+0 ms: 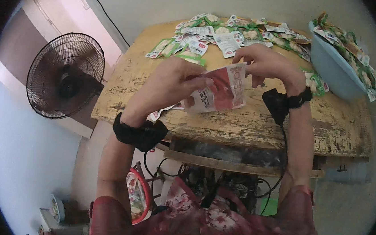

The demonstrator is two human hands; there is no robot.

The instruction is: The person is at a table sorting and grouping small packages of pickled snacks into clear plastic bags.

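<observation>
My left hand [174, 82] grips a red and white plastic pouch [222, 90] by its left side, thumb on the face turned up. At the pouch's upper right corner is my right hand [263, 65], its fingers bent and spread; whether a fingertip touches the pouch is hard to tell. Behind the hands, many small green and white food packets [226, 42] lie heaped along the far part of the worn yellow table [127, 78]. Part of another packet [158, 113] shows on the table below my left hand.
A light blue basin [336, 66] heaped with packets stands tilted at the table's right end, with a few packets beside it. A black fan [69, 77] is left of the table. Cables hang from my wrist bands. Below the table edge is a red-rimmed container [146, 194].
</observation>
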